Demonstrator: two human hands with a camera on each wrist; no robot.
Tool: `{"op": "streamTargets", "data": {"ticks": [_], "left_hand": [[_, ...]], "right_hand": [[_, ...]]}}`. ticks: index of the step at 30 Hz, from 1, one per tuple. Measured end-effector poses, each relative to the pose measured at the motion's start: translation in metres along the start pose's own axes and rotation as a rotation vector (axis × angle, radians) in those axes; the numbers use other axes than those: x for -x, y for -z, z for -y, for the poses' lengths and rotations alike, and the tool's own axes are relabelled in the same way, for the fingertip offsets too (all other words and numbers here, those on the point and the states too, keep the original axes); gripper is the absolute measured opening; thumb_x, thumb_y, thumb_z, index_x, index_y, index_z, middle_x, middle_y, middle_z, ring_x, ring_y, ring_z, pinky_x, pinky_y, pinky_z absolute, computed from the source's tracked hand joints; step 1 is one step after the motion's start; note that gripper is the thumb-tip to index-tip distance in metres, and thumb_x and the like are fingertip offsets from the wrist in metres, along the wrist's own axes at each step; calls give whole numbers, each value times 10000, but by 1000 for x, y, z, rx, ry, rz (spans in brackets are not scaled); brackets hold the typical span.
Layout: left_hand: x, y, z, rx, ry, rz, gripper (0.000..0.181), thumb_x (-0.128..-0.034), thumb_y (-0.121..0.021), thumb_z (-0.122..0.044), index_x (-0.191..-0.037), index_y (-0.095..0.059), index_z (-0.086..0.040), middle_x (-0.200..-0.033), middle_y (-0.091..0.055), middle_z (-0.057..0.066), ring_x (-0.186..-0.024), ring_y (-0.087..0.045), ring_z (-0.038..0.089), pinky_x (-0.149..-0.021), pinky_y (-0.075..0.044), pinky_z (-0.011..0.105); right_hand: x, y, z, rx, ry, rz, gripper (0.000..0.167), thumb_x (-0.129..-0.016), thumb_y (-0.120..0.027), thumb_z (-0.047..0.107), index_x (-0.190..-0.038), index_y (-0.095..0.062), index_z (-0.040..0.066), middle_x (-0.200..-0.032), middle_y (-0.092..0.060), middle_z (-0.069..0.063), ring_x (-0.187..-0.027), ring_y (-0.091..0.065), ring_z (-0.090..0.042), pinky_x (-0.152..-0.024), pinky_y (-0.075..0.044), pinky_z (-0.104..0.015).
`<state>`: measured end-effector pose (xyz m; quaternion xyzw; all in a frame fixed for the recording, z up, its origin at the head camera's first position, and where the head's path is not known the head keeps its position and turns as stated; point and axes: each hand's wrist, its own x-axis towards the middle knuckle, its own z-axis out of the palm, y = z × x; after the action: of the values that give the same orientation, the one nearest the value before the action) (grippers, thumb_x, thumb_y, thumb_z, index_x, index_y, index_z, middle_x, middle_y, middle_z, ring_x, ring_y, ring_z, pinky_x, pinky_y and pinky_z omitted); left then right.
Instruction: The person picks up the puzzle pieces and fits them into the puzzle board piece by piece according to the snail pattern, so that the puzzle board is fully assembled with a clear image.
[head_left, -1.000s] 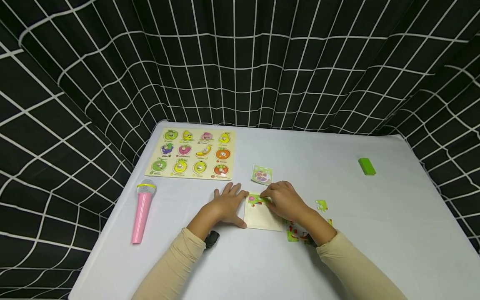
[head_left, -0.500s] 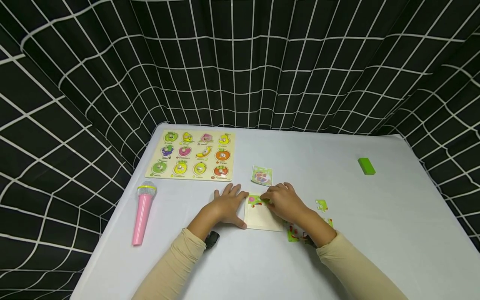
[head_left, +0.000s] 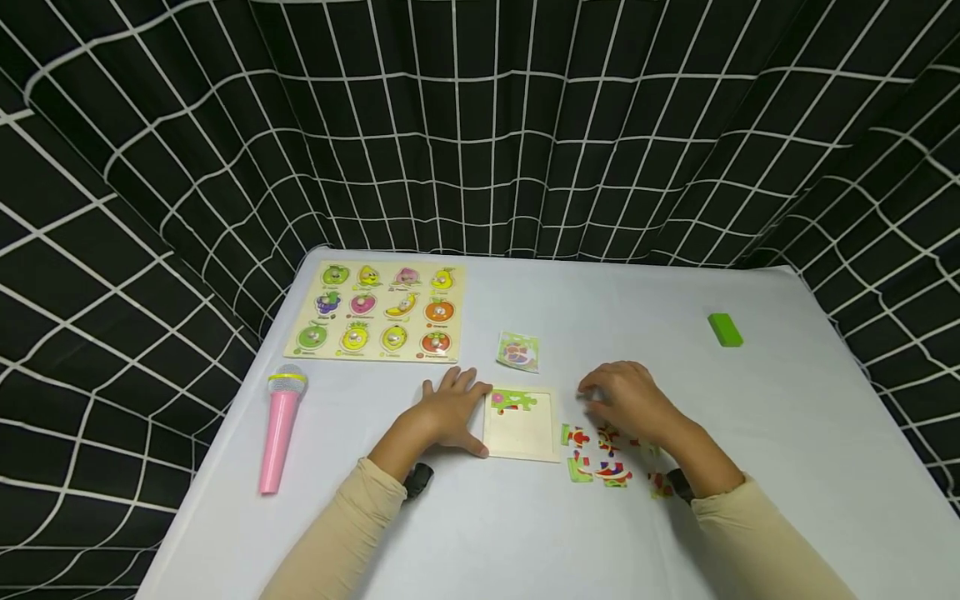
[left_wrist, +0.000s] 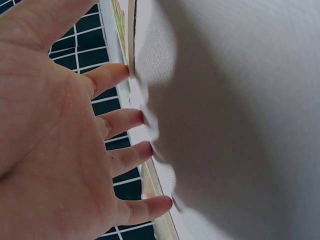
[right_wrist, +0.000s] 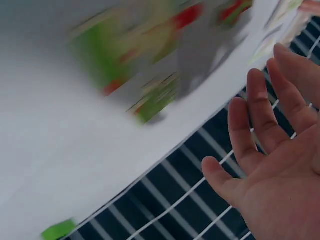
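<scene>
Stretching both beige sleeves (head_left: 337, 529) in over the white tabletop (head_left: 510, 542), with dark devices (head_left: 418, 481) at the wrists. Looking down on loose jigsaw pieces (head_left: 613, 473), red and green, scattered at the right side of a shallow wooden frame (head_left: 522, 437), partly covered by the right arm and blurring in the right wrist view. Touching the frame's left edge with the thumb and forefinger of the left hand (head_left: 448, 417), spreading all its fingers wide and released. Fitting inside the frame, in its far left corner, a short joined strip (head_left: 512, 401) of green, pink and red. Holding the right hand (head_left: 630, 402) over the tabletop just beyond the loose pieces, bending its fingers loosely, apart and released. Looking left to a pink microphone (head_left: 276, 442) with a silver head and yellow ring, lying well apart from the left hand. Gazing past the frame to a small picture card (head_left: 517, 352), then to a green block (head_left: 725, 330) far right and a fruit board (head_left: 380, 307) far left, showing three rows of four. Facing, beyond the tabletop, a black curtain (head_left: 502, 167) with white grid lines.
</scene>
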<state>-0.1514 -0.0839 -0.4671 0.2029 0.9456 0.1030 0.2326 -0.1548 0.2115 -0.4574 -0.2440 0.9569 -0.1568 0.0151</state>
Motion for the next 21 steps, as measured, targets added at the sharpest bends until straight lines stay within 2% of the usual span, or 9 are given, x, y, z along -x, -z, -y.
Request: {"op": "streamTargets", "data": {"ticks": [9,15,21], "left_hand": [[2,1,2,15,-4,1,1002,-677,-834,-527,-1494,-352,-202,-1614,-170,125,-1485,-86,376,-1084,-164,705],[2,0,3,8,-6,-1,998,-678,-833,-527,-1490,-356,-199,-1611,-180,127,-1484,-93,377,-1087,-168,699],[1,0,1,2,-11,-1,999,-676,-833,-528,-1489,-356,-196,-1609,-185,129,-1483,-101,377,-1087,-175,695]], "right_hand": [[29,11,-39,38,-134,41,220,-769,-781,76,-981,-732,108,-1033,-716,-60,-1096,-598,-365,-983,-311,-665],[35,9,-48,34,-154,44,259,-736,-769,16,-983,-738,85,-1060,-713,-103,-1093,-597,-391,-959,-317,-685],[41,5,-53,13,-155,22,317,-709,-761,-56,-998,-735,74,-1076,-709,-118,-1070,-612,-388,-933,-389,-628]]}}
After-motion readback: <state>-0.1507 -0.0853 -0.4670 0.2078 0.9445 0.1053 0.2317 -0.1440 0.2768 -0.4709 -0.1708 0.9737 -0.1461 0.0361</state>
